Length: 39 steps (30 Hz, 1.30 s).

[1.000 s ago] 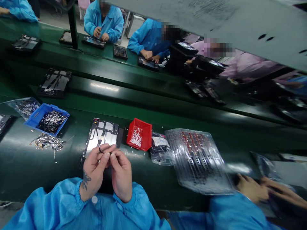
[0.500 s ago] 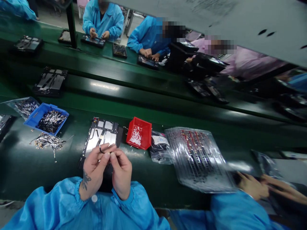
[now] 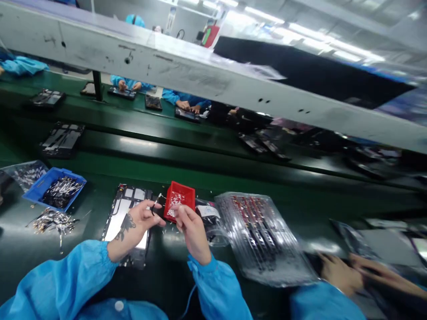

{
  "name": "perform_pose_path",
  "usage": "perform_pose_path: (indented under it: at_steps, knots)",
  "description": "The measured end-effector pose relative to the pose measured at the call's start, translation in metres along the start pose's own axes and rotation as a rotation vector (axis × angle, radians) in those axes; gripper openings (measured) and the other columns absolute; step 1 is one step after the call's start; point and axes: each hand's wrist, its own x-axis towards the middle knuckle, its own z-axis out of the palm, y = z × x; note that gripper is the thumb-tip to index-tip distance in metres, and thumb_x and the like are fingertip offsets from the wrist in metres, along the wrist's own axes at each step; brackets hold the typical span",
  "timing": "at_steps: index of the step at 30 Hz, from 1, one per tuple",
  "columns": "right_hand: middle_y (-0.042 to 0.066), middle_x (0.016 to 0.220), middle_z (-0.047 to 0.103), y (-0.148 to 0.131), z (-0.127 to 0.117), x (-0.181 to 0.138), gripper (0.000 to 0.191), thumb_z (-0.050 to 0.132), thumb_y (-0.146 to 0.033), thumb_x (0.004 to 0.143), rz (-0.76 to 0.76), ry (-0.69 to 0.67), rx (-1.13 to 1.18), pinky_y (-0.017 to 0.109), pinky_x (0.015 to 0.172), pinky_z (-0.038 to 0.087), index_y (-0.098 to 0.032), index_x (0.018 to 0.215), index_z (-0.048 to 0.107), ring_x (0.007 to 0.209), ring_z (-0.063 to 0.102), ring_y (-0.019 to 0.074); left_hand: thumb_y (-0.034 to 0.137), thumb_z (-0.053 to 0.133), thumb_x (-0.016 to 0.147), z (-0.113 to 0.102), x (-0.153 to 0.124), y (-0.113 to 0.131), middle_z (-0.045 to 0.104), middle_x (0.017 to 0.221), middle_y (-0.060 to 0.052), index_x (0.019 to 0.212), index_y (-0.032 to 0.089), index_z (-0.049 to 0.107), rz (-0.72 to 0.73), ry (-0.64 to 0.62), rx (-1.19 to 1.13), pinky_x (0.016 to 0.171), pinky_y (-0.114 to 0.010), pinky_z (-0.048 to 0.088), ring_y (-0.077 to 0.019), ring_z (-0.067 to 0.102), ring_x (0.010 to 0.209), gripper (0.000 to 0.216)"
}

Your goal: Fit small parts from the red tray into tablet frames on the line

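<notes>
— What lay at the left of the frame?
— A blue bin [image 3: 36, 192] of small metal parts, with a loose heap of parts [image 3: 53, 221] just below it on the green belt [image 3: 207, 171].

— And to the right?
— A clear blister tray [image 3: 260, 231] lay at lower centre; a co-worker's hands [image 3: 347, 273] worked at lower right, beneath a grey beam [image 3: 213, 84].

Thin black cable [image 3: 154, 205] sticks up tilted beside red bin [image 3: 180, 198].
</notes>
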Motion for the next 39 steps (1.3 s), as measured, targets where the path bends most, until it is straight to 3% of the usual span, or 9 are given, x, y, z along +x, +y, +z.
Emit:
perform_pose_path:
  at_steps: [3, 8, 12, 17, 19, 23, 29, 34, 39]
  knots:
    - [-0.008, 0.049, 0.035, -0.018, -0.010, 0.007, 0.050, 0.073, -0.056, 0.068, 0.055, -0.152, -0.033, 0.020, 0.041, 0.019, -0.016, 0.096, 0.067, 0.045, 0.027, 0.0061, 0.034, 0.076, 0.068, 0.012, 0.011, -0.015, 0.073, 0.064, -0.003, 0.096, 0.015, 0.063, -0.021, -0.153, 0.080, 0.076, -0.032, 0.049, -0.0201, 0.070, 0.071, 0.036]
    - [-0.007, 0.048, 0.039, -0.025, -0.015, 0.007, 0.037, 0.075, -0.049, 0.068, -0.003, -0.106, -0.088, 0.021, 0.044, 0.019, -0.017, 0.062, 0.058, 0.045, 0.028, 0.0052, 0.032, 0.076, 0.068, 0.024, 0.018, -0.029, 0.075, 0.078, -0.004, 0.095, 0.016, 0.065, -0.085, -0.248, 0.145, 0.085, -0.035, 0.049, -0.0239, 0.070, 0.088, 0.033]
    - [-0.007, 0.047, 0.039, -0.028, -0.028, 0.013, 0.039, 0.074, -0.048, 0.069, 0.010, -0.175, -0.145, 0.022, 0.045, 0.020, -0.016, 0.057, 0.055, 0.045, 0.029, 0.0052, 0.031, 0.073, 0.071, 0.030, 0.021, -0.021, 0.071, 0.110, -0.009, 0.101, 0.018, 0.068, 0.036, -0.173, 0.267, 0.098, -0.037, 0.044, -0.0244, 0.062, 0.107, 0.033]
    - [-0.004, 0.055, 0.051, -0.039, -0.036, 0.025, 0.039, 0.072, -0.049, 0.070, 0.001, -0.239, -0.223, 0.021, 0.047, 0.030, -0.015, 0.059, 0.057, 0.049, 0.040, 0.0073, 0.032, 0.067, 0.076, 0.038, 0.030, -0.013, 0.074, 0.091, -0.005, 0.083, 0.018, 0.072, 0.143, -0.070, 0.404, 0.085, -0.030, 0.049, -0.0205, 0.065, 0.089, 0.016]
    - [-0.001, 0.062, 0.057, -0.040, -0.036, 0.026, 0.034, 0.068, -0.049, 0.075, -0.145, -0.142, -0.366, 0.023, 0.050, 0.037, -0.016, 0.070, 0.062, 0.053, 0.047, 0.0097, 0.032, 0.065, 0.077, 0.039, 0.036, -0.015, 0.074, 0.086, -0.004, 0.085, 0.017, 0.072, 0.120, -0.042, 0.396, 0.079, -0.029, 0.050, -0.0197, 0.066, 0.084, 0.018]
    - [0.005, 0.081, 0.067, -0.029, -0.038, 0.021, 0.020, 0.057, -0.034, 0.090, -0.715, 0.115, -0.872, 0.028, 0.066, 0.048, -0.017, 0.089, 0.066, 0.070, 0.060, 0.0151, 0.032, 0.059, 0.081, 0.039, 0.049, -0.018, 0.074, 0.088, -0.006, 0.088, 0.016, 0.070, 0.165, 0.044, 0.497, 0.075, -0.029, 0.052, -0.0203, 0.066, 0.082, 0.021]
    - [0.010, 0.092, 0.070, -0.003, -0.044, 0.022, 0.024, 0.043, -0.013, 0.094, -1.106, -0.030, -1.391, 0.028, 0.070, 0.049, -0.013, 0.104, 0.065, 0.081, 0.064, 0.0180, 0.020, 0.054, 0.080, 0.037, 0.052, -0.018, 0.072, 0.089, -0.006, 0.086, 0.020, 0.072, 0.327, -0.003, 0.784, 0.085, -0.034, 0.048, -0.0209, 0.064, 0.085, 0.019]
    - [0.009, 0.078, 0.069, -0.007, -0.055, 0.033, 0.028, 0.040, -0.020, 0.095, -0.983, -0.139, -1.405, 0.026, 0.064, 0.045, -0.013, 0.090, 0.067, 0.072, 0.063, 0.0168, 0.017, 0.057, 0.076, 0.036, 0.051, -0.016, 0.072, 0.085, -0.006, 0.080, 0.022, 0.073, 0.278, -0.021, 0.800, 0.086, -0.034, 0.048, -0.0215, 0.064, 0.083, 0.017]
    - [0.005, 0.061, 0.062, -0.010, -0.067, 0.053, 0.047, 0.042, -0.046, 0.093, -0.376, -0.004, -0.952, 0.025, 0.057, 0.041, -0.016, 0.064, 0.063, 0.058, 0.057, 0.0144, 0.022, 0.056, 0.078, 0.031, 0.056, -0.019, 0.074, 0.085, -0.007, 0.090, 0.017, 0.072, 0.105, -0.002, 0.636, 0.077, -0.034, 0.053, -0.0209, 0.067, 0.079, 0.021]
